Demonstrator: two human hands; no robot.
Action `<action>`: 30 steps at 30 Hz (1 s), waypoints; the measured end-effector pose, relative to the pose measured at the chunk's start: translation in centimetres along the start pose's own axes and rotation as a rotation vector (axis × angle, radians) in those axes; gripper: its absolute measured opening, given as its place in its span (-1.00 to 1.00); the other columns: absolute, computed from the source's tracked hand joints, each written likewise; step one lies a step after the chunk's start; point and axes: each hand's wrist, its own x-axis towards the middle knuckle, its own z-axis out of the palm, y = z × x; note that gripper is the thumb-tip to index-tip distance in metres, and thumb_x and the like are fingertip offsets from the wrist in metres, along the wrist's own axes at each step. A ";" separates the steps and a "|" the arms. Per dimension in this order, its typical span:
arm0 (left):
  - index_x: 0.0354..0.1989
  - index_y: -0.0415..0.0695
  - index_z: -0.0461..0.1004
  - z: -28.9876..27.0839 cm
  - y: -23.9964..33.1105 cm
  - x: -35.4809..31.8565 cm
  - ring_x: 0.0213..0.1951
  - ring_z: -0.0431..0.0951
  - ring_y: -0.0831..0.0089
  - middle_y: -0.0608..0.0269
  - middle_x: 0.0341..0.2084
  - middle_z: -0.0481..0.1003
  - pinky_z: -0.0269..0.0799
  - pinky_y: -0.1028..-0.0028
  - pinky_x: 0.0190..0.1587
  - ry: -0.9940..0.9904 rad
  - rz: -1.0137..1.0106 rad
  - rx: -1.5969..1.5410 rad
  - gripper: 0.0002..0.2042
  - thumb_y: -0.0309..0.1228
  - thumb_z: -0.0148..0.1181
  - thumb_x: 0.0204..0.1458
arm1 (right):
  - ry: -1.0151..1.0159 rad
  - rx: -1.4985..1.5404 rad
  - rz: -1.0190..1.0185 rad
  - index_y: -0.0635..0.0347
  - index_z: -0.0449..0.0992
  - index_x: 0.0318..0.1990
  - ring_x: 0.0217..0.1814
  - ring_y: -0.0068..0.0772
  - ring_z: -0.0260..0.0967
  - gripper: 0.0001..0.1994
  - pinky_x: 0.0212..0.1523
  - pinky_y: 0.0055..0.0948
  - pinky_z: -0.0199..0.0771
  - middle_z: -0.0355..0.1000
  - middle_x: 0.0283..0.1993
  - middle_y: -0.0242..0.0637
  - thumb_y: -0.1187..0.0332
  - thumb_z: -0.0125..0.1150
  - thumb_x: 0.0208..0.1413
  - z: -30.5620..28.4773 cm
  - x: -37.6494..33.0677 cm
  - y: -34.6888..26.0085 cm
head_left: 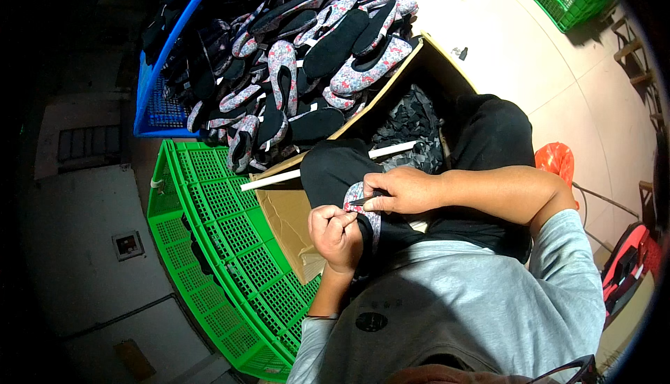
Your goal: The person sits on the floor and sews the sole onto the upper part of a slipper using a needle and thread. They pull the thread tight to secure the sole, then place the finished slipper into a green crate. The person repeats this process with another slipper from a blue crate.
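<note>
A floral slipper (354,193) with a black lining lies over my thigh. My left hand (336,236) is closed, its thumb and fingertips pinching the slipper's edge. In my right hand (401,190) is a small dark pointed tool (360,202), its tip touching the floral fabric close to my left fingertips. Most of the tool is hidden in the grip, so its exact kind does not show. Part of the slipper is covered by my hands.
Floral and black slippers (283,70) heap over a blue crate (155,105). A green crate (241,244) stands at the left. Dark fabric scraps (408,122) fill a cardboard box (287,227), crossed by a white bar (273,179). A red plastic bag (556,161) is at the right.
</note>
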 end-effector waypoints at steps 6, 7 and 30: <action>-0.53 -0.16 0.40 0.0 0.1 0.1 -0.40 0.44 0.32 0.22 -0.49 0.39 0.37 0.42 -0.32 -0.007 0.000 0.005 -0.75 -0.81 0.24 -0.29 | -0.004 -0.007 0.005 0.15 0.42 -0.11 -0.31 0.07 0.48 -0.66 -0.28 -0.07 0.40 0.49 -0.38 -0.05 0.04 0.18 0.25 0.0 0.0 0.0; -0.53 -0.16 0.40 0.0 0.1 0.2 -0.40 0.44 0.32 0.22 -0.50 0.39 0.37 0.42 -0.32 -0.007 -0.002 0.003 -0.75 -0.81 0.24 -0.29 | -0.002 -0.009 0.002 0.14 0.42 -0.11 -0.31 0.07 0.48 -0.66 -0.28 -0.07 0.40 0.49 -0.39 -0.05 0.04 0.18 0.25 0.0 0.0 0.0; -0.51 -0.14 0.42 0.0 0.1 0.1 -0.39 0.45 0.30 0.21 -0.48 0.41 0.39 0.40 -0.29 -0.022 -0.014 0.011 -0.76 -0.78 0.26 -0.27 | 0.053 0.025 -0.009 0.08 0.44 -0.18 -0.30 0.20 0.45 -0.64 -0.29 0.03 0.37 0.49 -0.43 -0.02 -0.04 0.19 0.20 0.5 0.0 0.3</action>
